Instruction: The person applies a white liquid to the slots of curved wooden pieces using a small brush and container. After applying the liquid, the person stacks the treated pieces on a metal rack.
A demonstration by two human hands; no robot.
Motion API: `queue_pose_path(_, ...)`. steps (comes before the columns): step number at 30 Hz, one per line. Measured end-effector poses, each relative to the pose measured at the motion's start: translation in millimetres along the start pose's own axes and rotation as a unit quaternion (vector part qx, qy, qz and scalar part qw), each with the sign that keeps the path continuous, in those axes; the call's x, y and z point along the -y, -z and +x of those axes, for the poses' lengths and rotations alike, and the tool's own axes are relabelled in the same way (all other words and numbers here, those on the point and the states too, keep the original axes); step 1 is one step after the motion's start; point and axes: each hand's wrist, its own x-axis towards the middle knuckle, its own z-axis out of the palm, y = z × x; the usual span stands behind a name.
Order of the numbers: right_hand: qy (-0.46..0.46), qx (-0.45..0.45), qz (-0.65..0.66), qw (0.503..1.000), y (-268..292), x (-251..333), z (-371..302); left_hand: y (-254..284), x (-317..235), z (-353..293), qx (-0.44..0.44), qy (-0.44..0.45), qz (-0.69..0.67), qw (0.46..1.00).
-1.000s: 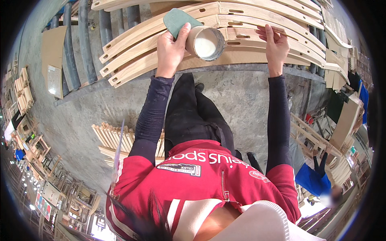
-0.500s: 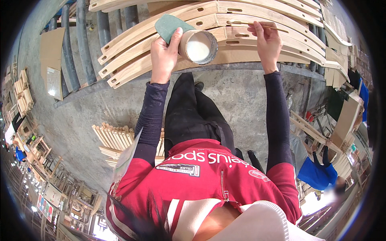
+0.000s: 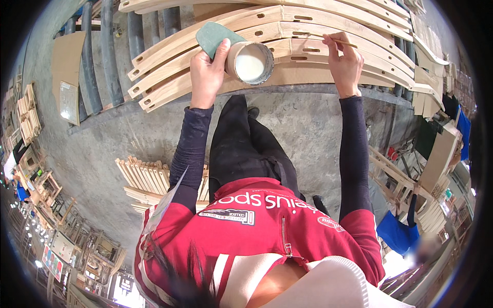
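Observation:
My left hand (image 3: 207, 74) is closed around a round cup (image 3: 232, 62) of milky white liquid (image 3: 250, 63), its rim crusted. A flat green piece with rounded corners (image 3: 217, 37) juts up beside the cup under my thumb; whether it is joined to the cup I cannot tell. My right hand (image 3: 345, 64) pinches a thin wooden stick (image 3: 343, 42). Its far end points left, at or over a slot in one of the curved, slotted wooden slats (image 3: 354, 32). These lie side by side in front of me, and the cup is held above their near edges.
Dark metal rollers (image 3: 108, 56) and a cardboard sheet (image 3: 68, 56) lie to the left of the slats. Stacked wooden pieces (image 3: 141, 174) stand on the floor by my left arm. At the right, a person in blue (image 3: 398, 231) works near wooden parts (image 3: 436, 159).
My right hand has shifted slightly nearer to me with the stick, whose far end has come down to a slot. The cup has moved slightly left. The person in blue has moved an arm.

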Motion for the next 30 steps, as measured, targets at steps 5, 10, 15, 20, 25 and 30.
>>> queue_pose_path(5, 0.050, 0.007, 0.083, 0.995, -5, 17, 2, 1, -5, 1, 0.007, 0.009, -0.005, 1.000)
queue_pose_path(10, 0.002, 0.003, -0.001, 1.000, 0, 3, 5, 0, -16, -1, -0.001, 0.017, -0.013, 1.000)
queue_pose_path(15, 0.019, 0.012, 0.080, 0.997, -4, 12, 6, 1, -10, 6, -0.004, 0.008, -0.020, 1.000)
queue_pose_path(20, -0.055, 0.000, 0.098, 0.994, 3, -6, 4, -2, -10, 15, -0.013, -0.030, -0.008, 0.999)
queue_pose_path(25, -0.120, 0.000, 0.407, 0.906, 40, 23, 1, -6, -8, 31, -0.034, -0.106, -0.008, 0.994)
queue_pose_path(30, -0.072, 0.062, 0.413, 0.906, 46, 72, -11, -17, -34, 32, 0.001, -0.116, 0.005, 0.993)
